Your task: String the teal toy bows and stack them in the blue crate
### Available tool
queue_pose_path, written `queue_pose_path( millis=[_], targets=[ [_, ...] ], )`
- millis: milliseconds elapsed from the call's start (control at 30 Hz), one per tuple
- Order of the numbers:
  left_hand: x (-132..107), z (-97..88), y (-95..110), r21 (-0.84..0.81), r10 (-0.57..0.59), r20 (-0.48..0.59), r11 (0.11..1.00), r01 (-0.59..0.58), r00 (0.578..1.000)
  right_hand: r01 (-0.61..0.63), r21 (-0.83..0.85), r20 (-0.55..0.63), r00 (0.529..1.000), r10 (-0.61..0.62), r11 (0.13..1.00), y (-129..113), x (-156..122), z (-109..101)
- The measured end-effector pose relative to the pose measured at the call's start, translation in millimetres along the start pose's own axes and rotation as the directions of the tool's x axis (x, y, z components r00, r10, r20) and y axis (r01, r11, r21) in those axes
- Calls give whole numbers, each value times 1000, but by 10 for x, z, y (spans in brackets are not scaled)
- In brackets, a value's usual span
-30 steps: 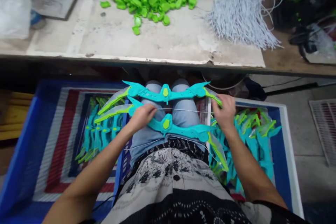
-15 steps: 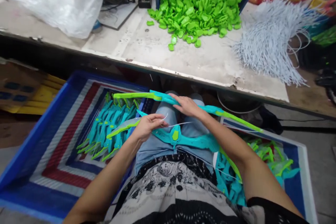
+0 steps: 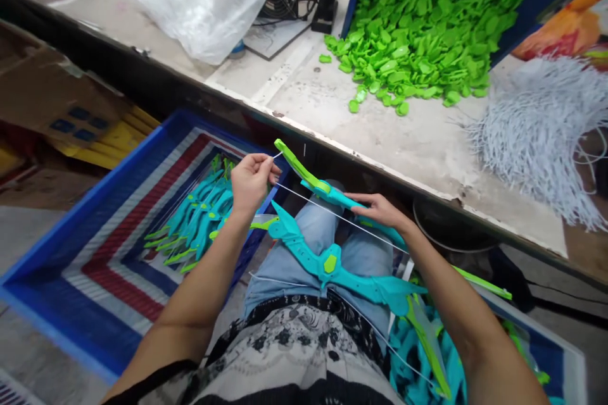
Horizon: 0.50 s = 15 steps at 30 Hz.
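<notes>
While the left grip (image 3: 250, 180) pinches the end of a white string (image 3: 332, 214) between thumb and fingertips, just beside the green tip of a teal toy bow (image 3: 317, 185), the right grip (image 3: 380, 210) is closed around that bow's middle, holding it slanted above the lap. A second bow (image 3: 327, 262) lies across the thighs just below both grips, near the desk (image 3: 403, 139) edge.

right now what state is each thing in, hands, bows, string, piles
left hand, pinching the string
right hand, gripping the upper bow
string, pulled straight
upper bow, held up, tilted
lower bow, lying across the lap
green parts, heaped loose on the table
</notes>
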State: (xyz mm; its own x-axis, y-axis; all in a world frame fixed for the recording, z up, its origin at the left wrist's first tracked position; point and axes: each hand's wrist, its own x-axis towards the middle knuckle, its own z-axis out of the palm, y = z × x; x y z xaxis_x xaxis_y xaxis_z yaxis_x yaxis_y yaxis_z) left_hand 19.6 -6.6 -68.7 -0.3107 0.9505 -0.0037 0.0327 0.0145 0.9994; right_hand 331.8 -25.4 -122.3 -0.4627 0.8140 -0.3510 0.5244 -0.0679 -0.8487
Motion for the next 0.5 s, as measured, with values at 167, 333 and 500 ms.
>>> queue_pose_path(
  millis=[167, 333, 500],
  targets=[
    [60, 55, -14, 53, 48, -29, 997, -47, 998, -7, -6, -5, 1000, 7, 1000, 4, 15, 0],
    [55, 74, 28, 76, 49, -47, 996, -46, 998, -26, -9, -9, 1000, 26, 1000, 7, 8, 7],
    [51, 85, 37, 127, 71, -50, 990, -64, 996, -23, -17, -14, 1000, 23, 1000, 7, -8, 17]
  ],
)
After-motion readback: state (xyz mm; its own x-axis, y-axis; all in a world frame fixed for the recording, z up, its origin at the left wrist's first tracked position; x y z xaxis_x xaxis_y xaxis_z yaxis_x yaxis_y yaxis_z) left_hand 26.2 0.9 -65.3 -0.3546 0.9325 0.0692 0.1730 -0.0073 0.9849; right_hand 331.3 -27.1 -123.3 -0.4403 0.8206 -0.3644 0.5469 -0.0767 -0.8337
